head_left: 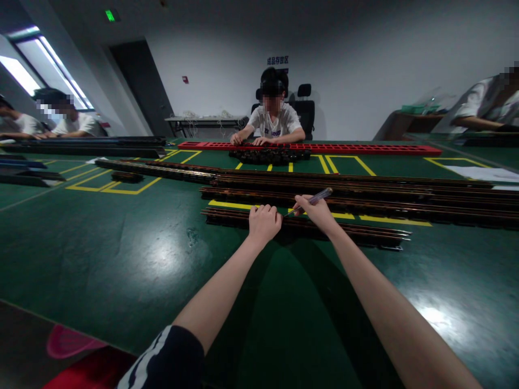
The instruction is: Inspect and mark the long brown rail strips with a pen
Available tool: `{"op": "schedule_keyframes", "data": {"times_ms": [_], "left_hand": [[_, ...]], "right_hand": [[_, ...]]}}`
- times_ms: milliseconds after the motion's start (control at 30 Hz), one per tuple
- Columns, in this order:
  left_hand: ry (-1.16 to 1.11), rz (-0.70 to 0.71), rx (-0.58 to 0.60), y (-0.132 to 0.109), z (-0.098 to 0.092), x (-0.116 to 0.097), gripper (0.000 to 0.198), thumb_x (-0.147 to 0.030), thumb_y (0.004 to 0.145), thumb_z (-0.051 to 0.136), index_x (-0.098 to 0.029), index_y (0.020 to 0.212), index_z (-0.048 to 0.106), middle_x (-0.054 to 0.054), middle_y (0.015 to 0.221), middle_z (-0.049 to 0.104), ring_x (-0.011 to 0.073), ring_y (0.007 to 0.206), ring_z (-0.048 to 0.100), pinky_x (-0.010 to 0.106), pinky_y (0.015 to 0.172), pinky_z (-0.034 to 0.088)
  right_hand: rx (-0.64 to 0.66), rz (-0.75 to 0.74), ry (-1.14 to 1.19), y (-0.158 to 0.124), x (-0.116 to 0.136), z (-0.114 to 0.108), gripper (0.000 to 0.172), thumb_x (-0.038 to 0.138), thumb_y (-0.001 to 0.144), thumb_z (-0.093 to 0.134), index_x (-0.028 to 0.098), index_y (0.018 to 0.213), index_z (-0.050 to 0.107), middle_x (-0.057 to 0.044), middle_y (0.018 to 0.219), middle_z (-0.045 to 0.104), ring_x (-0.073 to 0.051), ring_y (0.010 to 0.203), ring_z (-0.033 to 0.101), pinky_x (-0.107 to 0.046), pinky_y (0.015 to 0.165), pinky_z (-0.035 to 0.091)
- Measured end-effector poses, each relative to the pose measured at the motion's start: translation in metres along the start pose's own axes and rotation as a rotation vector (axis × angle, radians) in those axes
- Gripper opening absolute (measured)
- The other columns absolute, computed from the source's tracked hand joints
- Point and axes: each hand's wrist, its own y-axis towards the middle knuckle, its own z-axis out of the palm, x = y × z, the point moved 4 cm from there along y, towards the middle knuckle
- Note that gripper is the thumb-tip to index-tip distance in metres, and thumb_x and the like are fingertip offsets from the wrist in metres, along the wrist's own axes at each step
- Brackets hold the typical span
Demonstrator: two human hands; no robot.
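In the middle of the view, a bundle of long dark strips (357,236) with copper-coloured edges lies crosswise on the green table. My left hand (264,222) rests over this bundle with its fingers curled round the strips. To its right, my right hand (315,212) grips a screwdriver (320,196) with a translucent purplish handle. The handle points up to the right, and the thin shaft slants down to the bundle beside my left hand. I cannot make out exactly what the tip touches.
Behind lie longer stacks of similar strips (381,205). A red slotted rail (365,149) and a heap of small black parts (270,155) are farther back, before a seated person (275,116). Other people sit at left and right. A pink basket (71,341) is below the table edge.
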Motion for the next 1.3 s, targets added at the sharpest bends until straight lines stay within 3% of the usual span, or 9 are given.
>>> {"op": "schedule_keyframes", "data": {"times_ms": [467,1300], "left_hand": [[-0.007,-0.015,-0.021,0.000,0.001,0.003,0.029,-0.023,0.092,0.040,-0.016,0.082,0.066,0.010,0.090,0.070,0.0234,0.087,0.062,0.039,0.082,0.035],[-0.022,-0.066,-0.050,0.000,0.001,0.015,0.032,-0.025,0.090,0.039,-0.016,0.079,0.068,0.010,0.087,0.071,0.0225,0.083,0.063,0.039,0.082,0.035]], "right_hand": [[-0.015,0.011,0.066,0.000,0.007,-0.005,0.024,0.034,0.069,0.057,0.018,0.052,0.062,-0.001,0.048,0.060,-0.014,0.049,0.058,-0.027,0.059,0.050],[0.023,0.040,0.066,0.005,-0.004,-0.015,0.024,0.036,0.068,0.059,0.018,0.053,0.061,-0.002,0.049,0.060,-0.014,0.049,0.058,-0.028,0.058,0.051]]}}
